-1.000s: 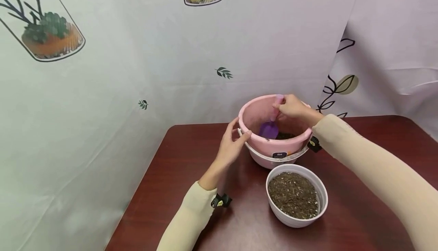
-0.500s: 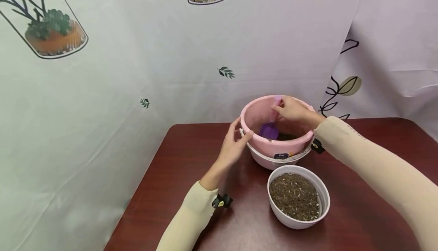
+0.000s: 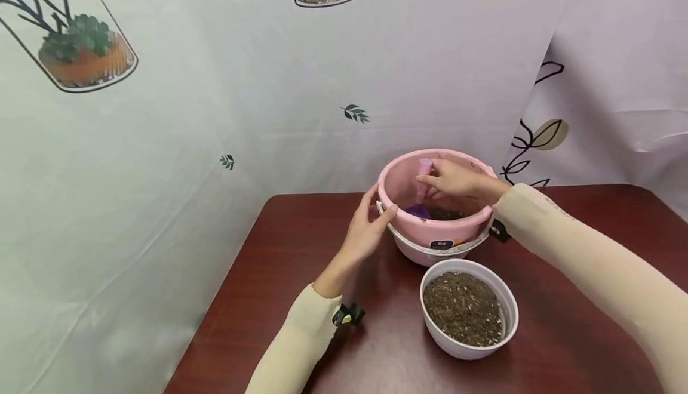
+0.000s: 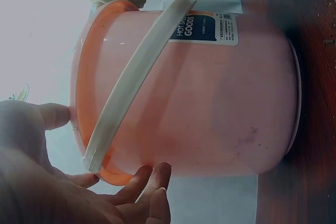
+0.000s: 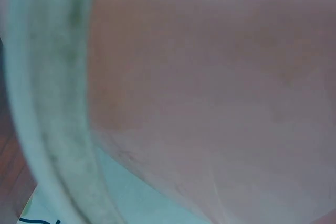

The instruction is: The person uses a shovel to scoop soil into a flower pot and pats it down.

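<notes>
A pink bucket (image 3: 408, 224) with a white carrying handle (image 4: 131, 85) stands at the back of the table, dark soil (image 3: 446, 214) low inside it. My left hand (image 3: 362, 230) holds the bucket at its left side, thumb on the rim and fingers against the outside. Inside the bucket, my right hand (image 3: 454, 180) grips the pink-purple handle of a small trowel (image 3: 423, 185). The trowel stands nearly upright; most of its purple blade is hidden behind the front rim or in soil. The right wrist view shows only blurred bucket wall and handle, no hand.
A white pot (image 3: 430, 328) filled with brown soil (image 3: 463, 309) stands just in front of the bucket. The dark red table (image 3: 290, 251) meets a printed cloth backdrop (image 3: 279, 95) at the back and left.
My right hand has moved slightly left and down with the trowel. Its blade has gone lower, so less of it shows. My left hand keeps its place on the bucket.
</notes>
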{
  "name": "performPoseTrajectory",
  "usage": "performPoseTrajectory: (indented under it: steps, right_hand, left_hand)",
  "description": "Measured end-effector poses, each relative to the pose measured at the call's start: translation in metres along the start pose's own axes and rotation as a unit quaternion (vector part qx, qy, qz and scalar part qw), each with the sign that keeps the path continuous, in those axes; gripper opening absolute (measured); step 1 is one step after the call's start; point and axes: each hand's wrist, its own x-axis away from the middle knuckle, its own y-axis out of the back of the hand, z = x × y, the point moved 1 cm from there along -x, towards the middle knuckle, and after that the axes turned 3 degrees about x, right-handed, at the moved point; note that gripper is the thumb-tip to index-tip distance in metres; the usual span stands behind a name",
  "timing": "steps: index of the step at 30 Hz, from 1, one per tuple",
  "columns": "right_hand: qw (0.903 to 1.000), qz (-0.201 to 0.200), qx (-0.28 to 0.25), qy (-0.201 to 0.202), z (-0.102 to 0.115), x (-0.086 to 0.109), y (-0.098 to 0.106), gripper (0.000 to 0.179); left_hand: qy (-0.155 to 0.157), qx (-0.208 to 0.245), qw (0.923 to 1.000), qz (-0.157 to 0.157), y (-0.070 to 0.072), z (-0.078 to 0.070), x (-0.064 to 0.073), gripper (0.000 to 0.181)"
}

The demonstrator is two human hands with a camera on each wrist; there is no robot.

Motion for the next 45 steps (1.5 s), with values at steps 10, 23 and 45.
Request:
performPoseTrajectory:
  steps: [10,23,45]
  right_hand:
    - [0.9933,0.093,-0.048,-0.05,-0.003,-0.001,-0.002,0.038]
    - [0.991,0.11,-0.021,-0.073,-0.004,-0.003,0.003,0.046]
    - [0.993,-0.002,-0.092,-0.075,0.001,0.009,0.021,0.036]
  left_hand:
    - [-0.02,-0.031,0.9993,0.0,-0.001,0.002,0.003,0.067]
    - [-0.027,-0.013,0.9995,0.004,0.004,-0.001,0.005,0.066]
    - [-0.031,-0.009,0.9995,-0.003,0.0,0.001,0.002,0.065]
